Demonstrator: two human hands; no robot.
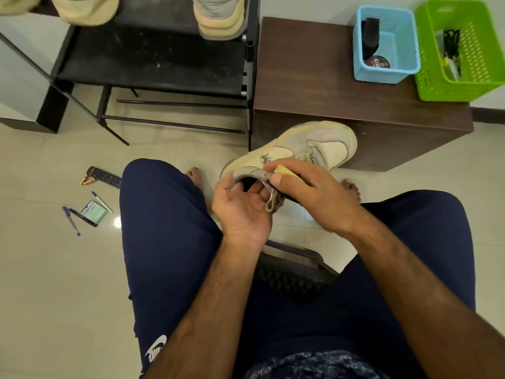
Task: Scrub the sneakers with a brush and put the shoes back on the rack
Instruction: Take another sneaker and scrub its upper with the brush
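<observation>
Tiled floor (41, 269) extends under and around the grip on all sides. A black shoe rack (153, 64) stands beyond the grip and to its left. Two pale shoes sit on an upper shelf, one (218, 15) almost straight beyond the grip and one (84, 9) further left. A dark brown cabinet (306, 77) stands just beyond the grip and to its right. On its top are a green basket (489, 50) at the far right and a blue basket (404, 31) beside it, both well apart from the grip. The person is seated, with navy-clad legs either side of and below the grip. A pale, soiled sneaker (308, 149) is held off the floor in front of the knees, its toe pointing away and to the right, in front of the cabinet's face. The left hand (240, 209) grips the sneaker at the heel collar, thumb on the outside and fingers curled into the opening. The right hand (311, 192) is curled round a yellow brush (282, 170) and holds it against the sneaker's side near the laces. The bristles cannot be made out. On the floor well left of the grip lie a remote control (105, 176), a small packet (94, 212), pens (71, 220) and batteries (87, 180).
</observation>
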